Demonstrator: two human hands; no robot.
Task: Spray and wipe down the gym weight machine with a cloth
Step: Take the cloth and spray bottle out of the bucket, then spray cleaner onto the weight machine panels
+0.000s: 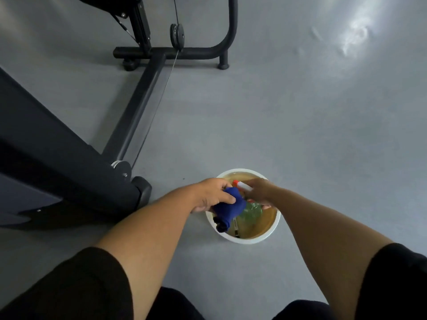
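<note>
A white bucket point(245, 239) stands on the grey floor just in front of me. Over its left rim my left hand point(211, 194) grips a bunched blue cloth point(228, 210), whose lower end hangs into the bucket. My right hand point(260, 190) holds a clear green spray bottle point(250, 211) by its neck, inside the bucket. The bottle's white and orange spray head point(241, 184) sticks out past my fingers. The black weight machine point(136, 107) stands to the left, its base bar running back to a pulley.
The machine's foot point(143, 189) sits on the floor close to the bucket's left side. A thin cable point(161, 98) runs along the base bar. A curved black tube point(227, 31) rises at the back. Grey floor point(312, 123) spreads to the right.
</note>
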